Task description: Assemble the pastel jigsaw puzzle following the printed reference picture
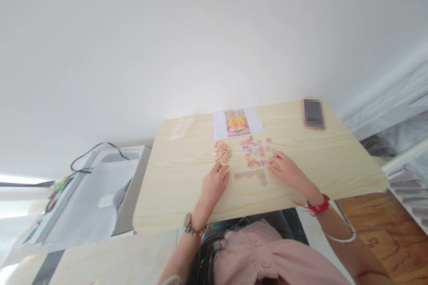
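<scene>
Pale wood table carries our scattered puzzle pieces, just left of our right hand, whose fingertips touch their right edge, fingers loosely together. Our left hand rests near a small heap of pieces, fingers curled; whether it grips anything, we cannot tell.

Bright, even daylight; white wall above the bench nearly washed out. Glare strongest at lower left of bench. Shadows soft and faint. Strong wide-angle distortion: bench edges bow. Phone at bench's far right corner pixelated. Puzzle pieces soft, detail unresolved.
</scene>
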Available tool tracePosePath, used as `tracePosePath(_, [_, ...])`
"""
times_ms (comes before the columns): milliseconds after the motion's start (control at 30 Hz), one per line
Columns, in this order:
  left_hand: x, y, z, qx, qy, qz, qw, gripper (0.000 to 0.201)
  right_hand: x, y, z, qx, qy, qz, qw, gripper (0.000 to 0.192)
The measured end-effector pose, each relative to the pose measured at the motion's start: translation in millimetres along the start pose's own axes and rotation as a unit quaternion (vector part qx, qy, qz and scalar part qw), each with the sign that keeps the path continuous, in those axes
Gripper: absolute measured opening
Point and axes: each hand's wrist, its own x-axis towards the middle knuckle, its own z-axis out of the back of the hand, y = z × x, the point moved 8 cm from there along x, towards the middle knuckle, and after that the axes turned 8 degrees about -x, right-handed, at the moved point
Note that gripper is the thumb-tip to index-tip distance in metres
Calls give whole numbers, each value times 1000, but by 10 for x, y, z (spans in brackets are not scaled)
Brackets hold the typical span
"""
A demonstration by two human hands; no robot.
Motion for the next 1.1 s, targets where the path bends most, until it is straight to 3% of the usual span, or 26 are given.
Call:
tracePosePath(167, [-8, -58, -41, 0, 8, -7, 1000, 25, -213, 160, -125, 14, 6, -4, 1000, 10])
tracePosePath(333, [-6, -64, -68, 4, 17, -10, 1000, 26, -255, 105, -130, 25, -9, -19, 999, 10])
tracePosePath(533, [51, -68, -66, 16, 20, -4, 1000, 26, -46, -1, 3, 8, -51, -25, 998, 12])
tracePosePath(767, [217, -241, -99, 18, 44, -15, 999, 27, 274, 124, -25, -31, -54, 5, 998, 16])
tracePosePath(1100, [320, -511, -224, 21, 73, -70, 995, 32, 373, 20, -17, -77, -71, -3, 995, 17])
